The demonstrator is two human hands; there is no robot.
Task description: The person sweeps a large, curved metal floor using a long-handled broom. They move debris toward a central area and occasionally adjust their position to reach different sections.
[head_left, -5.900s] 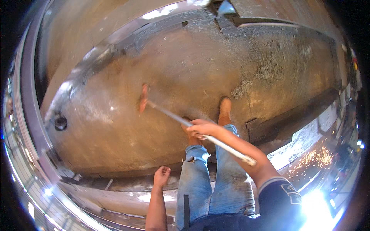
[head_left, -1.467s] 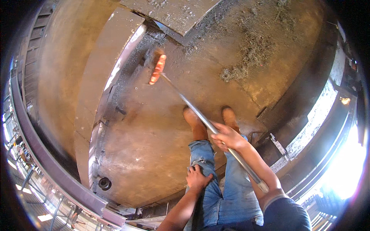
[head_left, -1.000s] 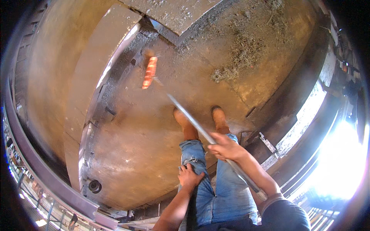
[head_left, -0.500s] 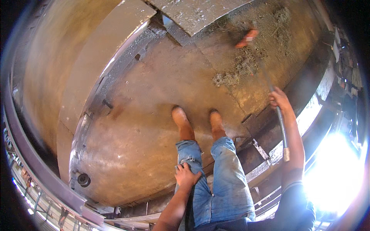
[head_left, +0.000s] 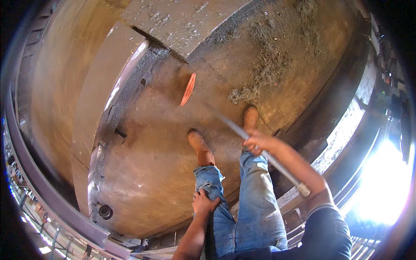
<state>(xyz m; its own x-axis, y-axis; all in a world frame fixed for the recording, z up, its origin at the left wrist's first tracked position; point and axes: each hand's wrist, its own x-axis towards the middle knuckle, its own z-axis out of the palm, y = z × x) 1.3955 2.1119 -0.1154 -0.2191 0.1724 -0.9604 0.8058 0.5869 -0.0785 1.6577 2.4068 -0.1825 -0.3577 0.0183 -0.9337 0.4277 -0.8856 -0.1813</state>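
Observation:
My right hand [head_left: 256, 142] is closed round the grey handle [head_left: 284, 169] of a long broom, whose pale end cap sticks out past my forearm. The broom's orange head [head_left: 188, 89] is over the brown floor to the left of my feet; motion smears it and part of the handle, so its bristles are hard to make out. My left hand [head_left: 204, 203] rests on my left knee, fingers spread over the torn blue jeans [head_left: 260, 195], holding nothing. A heap of grey shavings [head_left: 268, 60] lies on the floor at the far right.
A curved raised metal edge [head_left: 102, 104] runs along the left, with grit beside it. A flat plate [head_left: 173, 21] juts in at the top. A dark round fitting [head_left: 105, 212] sits at lower left. Beams and bright light are at the right.
The broom head has swung from the shavings at far right leftward across the floor. My right hand moved left and nearer, and my right foot stepped forward. My left hand stays on the knee.

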